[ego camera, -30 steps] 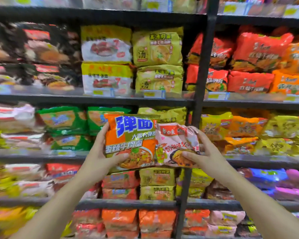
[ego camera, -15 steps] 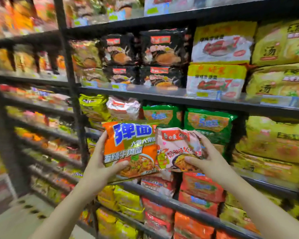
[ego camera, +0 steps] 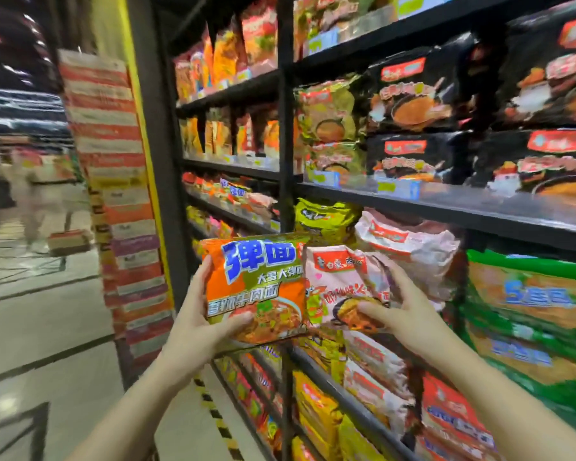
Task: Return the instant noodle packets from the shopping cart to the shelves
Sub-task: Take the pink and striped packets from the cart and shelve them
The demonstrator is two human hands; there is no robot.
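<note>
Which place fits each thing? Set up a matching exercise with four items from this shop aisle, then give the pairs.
Things:
1. orange packet
2. pink packet
3. black packets
4. green packets

Places:
A. shelf at far right, beside the hands
B. left hand
C. upper shelf
D. right hand

Pairs: 1-B, 2-D, 3-C, 4-A

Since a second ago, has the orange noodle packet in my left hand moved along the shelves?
Yes. The orange packet has travelled leftward along the aisle: the green packs once behind it now sit far right, and the shelf-end pillar is close.
</note>
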